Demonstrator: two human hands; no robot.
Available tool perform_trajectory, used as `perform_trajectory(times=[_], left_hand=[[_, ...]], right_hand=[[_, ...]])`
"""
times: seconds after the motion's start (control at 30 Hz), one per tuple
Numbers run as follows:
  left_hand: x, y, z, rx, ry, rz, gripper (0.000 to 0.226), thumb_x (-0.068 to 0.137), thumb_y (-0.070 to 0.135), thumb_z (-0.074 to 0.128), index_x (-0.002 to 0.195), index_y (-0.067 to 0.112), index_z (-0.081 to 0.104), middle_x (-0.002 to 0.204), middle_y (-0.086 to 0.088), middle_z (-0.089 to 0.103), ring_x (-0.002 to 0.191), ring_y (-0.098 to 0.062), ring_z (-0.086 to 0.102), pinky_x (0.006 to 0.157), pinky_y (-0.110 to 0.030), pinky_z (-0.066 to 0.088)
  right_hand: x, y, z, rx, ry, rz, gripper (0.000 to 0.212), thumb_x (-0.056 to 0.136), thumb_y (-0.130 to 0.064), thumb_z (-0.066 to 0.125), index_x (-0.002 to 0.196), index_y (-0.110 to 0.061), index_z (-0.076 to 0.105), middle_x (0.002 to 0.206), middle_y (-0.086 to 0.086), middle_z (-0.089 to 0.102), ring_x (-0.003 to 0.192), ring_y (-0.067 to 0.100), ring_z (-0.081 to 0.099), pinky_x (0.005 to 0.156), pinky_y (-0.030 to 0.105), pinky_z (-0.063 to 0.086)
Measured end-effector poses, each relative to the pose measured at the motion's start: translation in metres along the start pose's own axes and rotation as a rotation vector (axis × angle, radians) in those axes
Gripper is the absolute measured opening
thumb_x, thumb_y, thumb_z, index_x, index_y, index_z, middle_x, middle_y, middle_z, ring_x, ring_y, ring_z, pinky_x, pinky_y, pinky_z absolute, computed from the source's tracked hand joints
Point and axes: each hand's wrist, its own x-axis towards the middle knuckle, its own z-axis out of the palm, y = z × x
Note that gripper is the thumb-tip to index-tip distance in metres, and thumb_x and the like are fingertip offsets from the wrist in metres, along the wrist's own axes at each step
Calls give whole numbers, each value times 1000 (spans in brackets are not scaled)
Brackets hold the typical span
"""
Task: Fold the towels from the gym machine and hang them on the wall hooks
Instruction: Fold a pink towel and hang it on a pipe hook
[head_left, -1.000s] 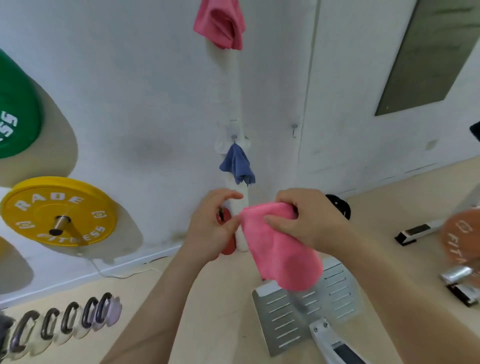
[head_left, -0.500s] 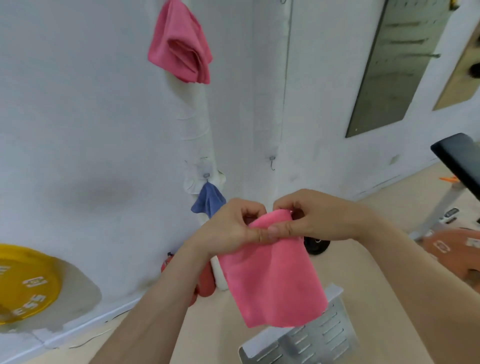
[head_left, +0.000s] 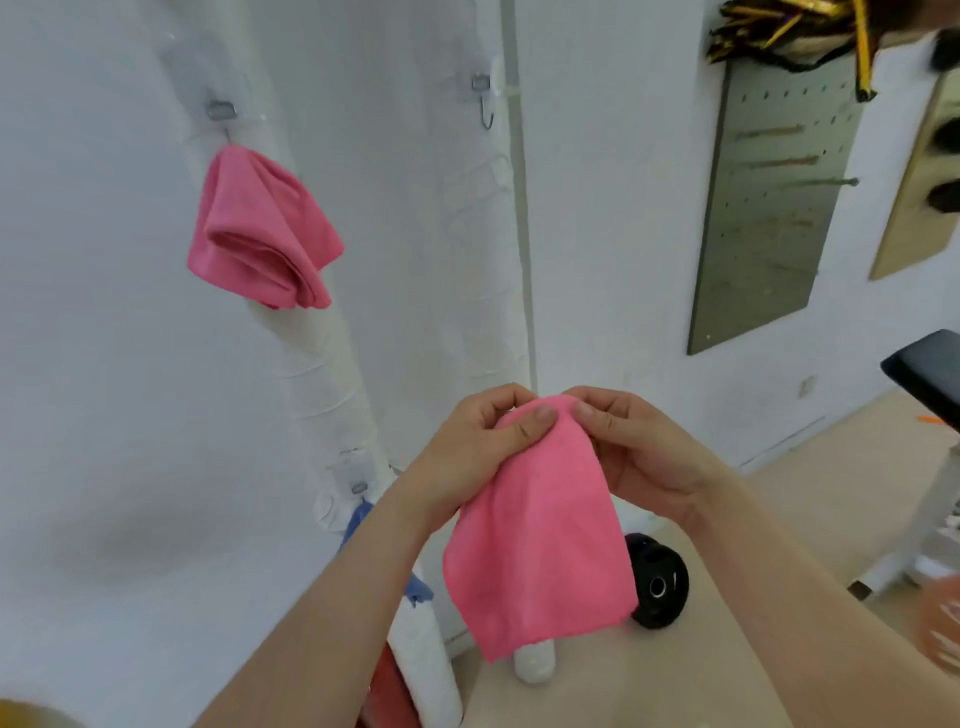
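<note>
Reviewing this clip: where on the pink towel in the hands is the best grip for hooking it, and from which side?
Likely the top edge, from either side, as now: the left hand and right hand pinch it there, and the pink towel hangs limp below. Its weight falls clear, leaving the top middle free for the empty hook above.

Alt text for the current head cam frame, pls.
The left hand and right hand pinch the top edge of a held pink towel, which hangs down before a white wall. Upper left, a hung pink towel dangles from a wall hook; the bare hook to its right holds nothing. A blue towel peeks out behind the left forearm.
</note>
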Motion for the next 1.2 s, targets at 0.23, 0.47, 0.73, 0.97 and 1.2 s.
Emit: perform_trajectory(times=[0.23,0.47,0.73,0.97,1.2], left_hand=[[89,21,-38,-82,-3,121,12,85,31,61,84,22,69,85,1,67,80,-13,60,76,-28,48],[165,57,-104,201,72,297,10,88,23,57,89,16,65,91,-8,68,84,-13,60,84,-39,50],[244,109,-144,422,266,314,12,87,39,61,92,29,67,85,1,69,73,-12,61,66,-29,48],[294,132,-176,874,483,427,25,91,38,55,70,25,57,68,10,56,75,-21,55,65,-29,35],[339,122,-181,1188,418,651,29,97,24,39,122,36,48,94,-3,55,82,-29,60,71,-37,48]], right_hand=[[79,-43,-33,-1,-27,-132,47,74,-33,79,110,-9,64,108,16,58,99,28,52,82,37,47],[155,-123,-35,-294,88,-261,20,83,-19,66,96,-5,65,83,9,63,71,18,57,63,25,49],[238,-198,-35,-446,346,-355,12,87,-10,66,98,-9,70,68,4,55,49,9,39,43,19,35],[290,-252,-42,-712,475,-352,14,78,-8,75,91,-5,70,70,10,56,52,14,44,51,25,40],[332,-252,-68,-794,699,-532,14,75,-3,70,75,-16,65,64,4,61,52,12,53,58,26,46]])
